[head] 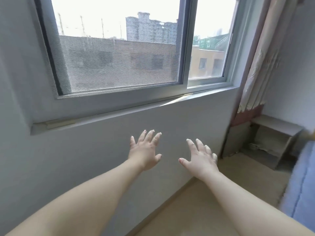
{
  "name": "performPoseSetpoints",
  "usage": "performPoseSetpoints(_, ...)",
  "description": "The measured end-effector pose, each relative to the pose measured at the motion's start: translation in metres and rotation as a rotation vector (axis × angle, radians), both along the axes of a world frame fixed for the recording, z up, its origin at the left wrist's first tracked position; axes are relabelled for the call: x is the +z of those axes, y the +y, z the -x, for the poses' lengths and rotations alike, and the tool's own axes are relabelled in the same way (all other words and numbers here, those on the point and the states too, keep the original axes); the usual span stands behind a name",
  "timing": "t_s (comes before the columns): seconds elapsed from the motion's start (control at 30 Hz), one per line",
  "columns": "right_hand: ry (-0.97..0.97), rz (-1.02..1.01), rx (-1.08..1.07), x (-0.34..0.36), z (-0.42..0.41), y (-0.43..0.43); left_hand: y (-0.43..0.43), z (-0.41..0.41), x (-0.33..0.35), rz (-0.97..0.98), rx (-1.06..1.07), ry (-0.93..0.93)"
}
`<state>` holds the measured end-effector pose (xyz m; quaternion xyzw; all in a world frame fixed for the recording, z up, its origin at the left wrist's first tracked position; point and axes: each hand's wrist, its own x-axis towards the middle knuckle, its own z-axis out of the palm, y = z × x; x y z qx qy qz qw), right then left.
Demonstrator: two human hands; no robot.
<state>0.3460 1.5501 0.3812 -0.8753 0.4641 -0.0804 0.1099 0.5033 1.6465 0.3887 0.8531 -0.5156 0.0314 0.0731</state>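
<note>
1. The wall [102,150] under the window is plain and white; it fills the middle of the view, and both hands are stretched out in front of it
2. The left hand [144,150] is seen from the back, fingers straight and spread, thumb out to the side, holding nothing; whether its fingertips touch the wall cannot be told
3. The right hand [200,159] is just beside it, a little lower, fingers likewise spread and empty; the two hands are apart, with a strip of wall between the thumbs
4. Above the hands runs the sill [119,114], and on it stands the window [185,48], with a grey mesh screen [115,53] on the left and a glass pane [208,53] on the right
5. A pale patterned curtain [259,57] hangs right of the window; below it a small open cabinet [265,138] stands in the corner on the beige floor [204,210]
6. Blurred blue fabric [303,184] shows at the right edge
</note>
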Motion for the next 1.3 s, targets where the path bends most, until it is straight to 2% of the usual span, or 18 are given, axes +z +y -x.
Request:
performPoseSetpoints(0.23, -0.021, -0.002, -0.186, -0.006, -0.048, -0.114, -0.152, -0.067, -0.004, -0.006, -0.206, 0.001)
performPoseSetpoints(0.37, -0.012, -0.019, -0.305, -0.016, -0.048, -0.170, -0.236, -0.076, -0.008, -0.027, -0.332, -0.007)
performPoseSetpoints(0.53, -0.002, -0.097, -0.462, -0.040, -0.025, -0.243, -0.329, -0.057, -0.035, -0.092, -0.482, 0.015)
performPoseSetpoints(0.73, -0.032, -0.121, -0.554, -0.058, 0.005, -0.356, -0.456, -0.029, -0.053, -0.079, -0.558, 0.011)
performPoseSetpoints(1.0, -0.049, -0.144, -0.581, -0.058, 0.043, -0.514, -0.616, 0.017, -0.057, -0.095, -0.597, 0.034)
performPoseSetpoints(1.3, -0.038, -0.218, -0.627, -0.089, 0.064, -0.666, -0.780, 0.047, -0.094, -0.156, -0.653, 0.114)
